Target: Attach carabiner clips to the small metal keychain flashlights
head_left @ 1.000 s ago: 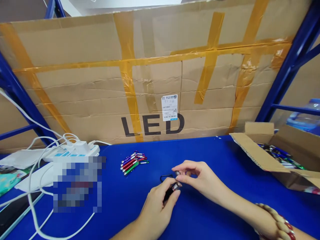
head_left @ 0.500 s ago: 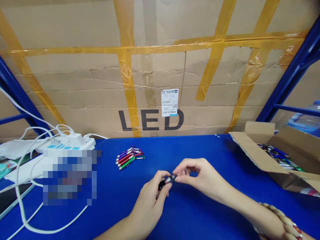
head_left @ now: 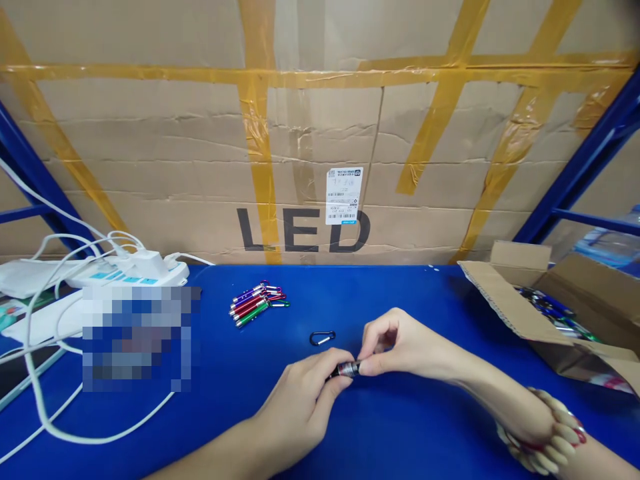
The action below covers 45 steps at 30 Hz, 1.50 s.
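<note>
Low in the middle of the view, my left hand (head_left: 304, 399) is closed around a small black keychain flashlight (head_left: 347, 369), with its dark body partly hidden by the fingers. The thumb and fingertips of my right hand (head_left: 400, 345) pinch its other end, to the right. A label and a silvery section show between the two hands. Just beyond my left fingers, a black carabiner clip (head_left: 322, 338) lies loose on the blue table. Farther back to the left rest several similar flashlights (head_left: 253, 303) in purple, red and green, with clips attached.
At right stands an open cardboard box (head_left: 500, 310) containing many flashlights. A white power strip (head_left: 165, 270) and looping white cables (head_left: 43, 407) occupy the left side, next to a blurred-out patch. A large taped carton (head_left: 200, 167) forms the back of the blue table (head_left: 420, 440).
A black carabiner clip now lies on the table where none lay before. My right fingers have shifted slightly right and down, still at the flashlight's end. The camera view has tilted slightly.
</note>
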Available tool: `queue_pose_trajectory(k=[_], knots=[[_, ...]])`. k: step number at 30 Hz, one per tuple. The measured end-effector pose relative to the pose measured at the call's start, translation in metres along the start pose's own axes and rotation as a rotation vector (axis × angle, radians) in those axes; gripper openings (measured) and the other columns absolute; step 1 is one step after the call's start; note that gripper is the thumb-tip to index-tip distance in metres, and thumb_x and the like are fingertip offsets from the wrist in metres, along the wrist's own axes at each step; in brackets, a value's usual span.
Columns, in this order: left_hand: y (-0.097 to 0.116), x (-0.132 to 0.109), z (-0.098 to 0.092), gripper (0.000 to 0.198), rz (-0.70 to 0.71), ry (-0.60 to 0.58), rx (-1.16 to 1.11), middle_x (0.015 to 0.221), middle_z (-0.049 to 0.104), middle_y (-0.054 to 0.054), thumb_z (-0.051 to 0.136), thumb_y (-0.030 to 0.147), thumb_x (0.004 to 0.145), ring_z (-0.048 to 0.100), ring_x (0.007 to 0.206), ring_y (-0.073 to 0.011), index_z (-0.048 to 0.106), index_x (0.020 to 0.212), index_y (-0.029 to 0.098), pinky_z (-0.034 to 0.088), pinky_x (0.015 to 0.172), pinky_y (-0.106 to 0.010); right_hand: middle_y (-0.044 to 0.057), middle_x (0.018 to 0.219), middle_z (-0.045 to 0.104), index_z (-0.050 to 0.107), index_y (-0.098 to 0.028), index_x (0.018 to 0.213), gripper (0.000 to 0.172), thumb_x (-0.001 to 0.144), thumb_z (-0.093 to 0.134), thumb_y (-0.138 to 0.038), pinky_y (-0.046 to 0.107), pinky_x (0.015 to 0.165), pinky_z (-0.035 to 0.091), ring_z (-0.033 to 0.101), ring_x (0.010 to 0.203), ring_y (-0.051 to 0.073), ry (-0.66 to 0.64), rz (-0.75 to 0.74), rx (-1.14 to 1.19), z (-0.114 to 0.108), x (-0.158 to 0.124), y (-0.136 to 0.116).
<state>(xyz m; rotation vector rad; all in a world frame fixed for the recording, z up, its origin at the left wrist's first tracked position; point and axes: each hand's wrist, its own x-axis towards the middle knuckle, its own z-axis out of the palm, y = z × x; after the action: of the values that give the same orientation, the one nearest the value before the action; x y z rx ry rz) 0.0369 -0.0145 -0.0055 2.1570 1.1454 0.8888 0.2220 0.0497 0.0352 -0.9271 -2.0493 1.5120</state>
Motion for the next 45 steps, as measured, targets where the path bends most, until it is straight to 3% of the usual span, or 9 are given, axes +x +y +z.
queue_pose_trajectory(k=[7, 13, 21, 32, 41, 43, 45], knots=[[0.001, -0.001, 0.0, 0.026, 0.132, -0.026, 0.086, 0.076, 0.06, -0.004, 0.033, 0.021, 0.089, 0.053, 0.065, -0.0141, 0.058, 0.097, 0.019, 0.041, 0.061, -0.022, -0.002, 0.054, 0.064, 0.069, -0.015, 0.062, 0.016, 0.052, 0.079, -0.023, 0.019, 0.051, 0.044, 0.057, 0.051, 0.01, -0.086, 0.071, 0.149, 0.003, 0.004, 0.018], [-0.001, -0.002, 0.001, 0.028, 0.146, 0.013, 0.213, 0.065, 0.054, -0.003, 0.033, 0.02, 0.089, 0.049, 0.058, -0.0132, 0.061, 0.087, 0.017, 0.037, 0.054, -0.022, -0.002, 0.053, 0.062, 0.067, -0.013, 0.059, 0.016, 0.053, 0.078, -0.023, 0.018, 0.047, 0.043, 0.054, 0.047, 0.008, -0.02, 0.098, 0.12, 0.01, 0.004, 0.019], [-0.006, -0.003, 0.004, 0.031, 0.148, 0.098, 0.14, 0.067, 0.056, -0.005, 0.033, 0.021, 0.089, 0.049, 0.059, -0.0126, 0.064, 0.09, 0.016, 0.042, 0.057, -0.023, -0.002, 0.051, 0.06, 0.065, -0.013, 0.058, 0.024, 0.05, 0.08, -0.031, 0.019, 0.042, 0.045, 0.052, 0.042, 0.008, 0.026, 0.139, 0.162, 0.014, 0.005, 0.02], [-0.005, -0.002, 0.003, 0.028, 0.214, 0.193, 0.168, 0.083, 0.064, -0.005, 0.038, 0.016, 0.089, 0.057, 0.073, -0.0146, 0.057, 0.109, 0.021, 0.046, 0.066, -0.024, -0.004, 0.044, 0.053, 0.06, -0.012, 0.048, 0.03, 0.045, 0.082, -0.032, 0.013, 0.032, 0.027, 0.04, 0.038, 0.002, 0.031, 0.337, 0.416, 0.022, 0.001, 0.006], [-0.005, 0.0, 0.001, 0.032, 0.186, 0.228, 0.166, 0.089, 0.065, -0.003, 0.04, 0.015, 0.088, 0.056, 0.077, -0.0143, 0.054, 0.115, 0.025, 0.045, 0.072, -0.025, -0.006, 0.045, 0.049, 0.053, -0.013, 0.052, 0.039, 0.05, 0.078, -0.044, 0.011, 0.031, 0.026, 0.037, 0.036, 0.001, 0.018, 0.396, 0.446, 0.025, 0.0, 0.006], [-0.004, 0.0, 0.001, 0.03, 0.109, 0.236, 0.131, 0.089, 0.065, -0.003, 0.04, 0.017, 0.088, 0.056, 0.077, -0.014, 0.056, 0.113, 0.026, 0.045, 0.073, -0.025, -0.005, 0.045, 0.048, 0.052, -0.014, 0.053, 0.041, 0.053, 0.074, -0.049, 0.012, 0.03, 0.027, 0.037, 0.036, 0.002, 0.054, 0.343, 0.386, 0.027, 0.001, 0.008], [-0.003, 0.001, 0.001, 0.028, -0.004, 0.25, 0.09, 0.088, 0.065, -0.003, 0.04, 0.021, 0.088, 0.056, 0.074, -0.0138, 0.058, 0.108, 0.026, 0.046, 0.07, -0.024, -0.005, 0.044, 0.047, 0.053, -0.015, 0.053, 0.041, 0.057, 0.071, -0.051, 0.014, 0.031, 0.028, 0.037, 0.036, 0.003, 0.172, 0.209, 0.241, 0.029, 0.002, 0.01]])
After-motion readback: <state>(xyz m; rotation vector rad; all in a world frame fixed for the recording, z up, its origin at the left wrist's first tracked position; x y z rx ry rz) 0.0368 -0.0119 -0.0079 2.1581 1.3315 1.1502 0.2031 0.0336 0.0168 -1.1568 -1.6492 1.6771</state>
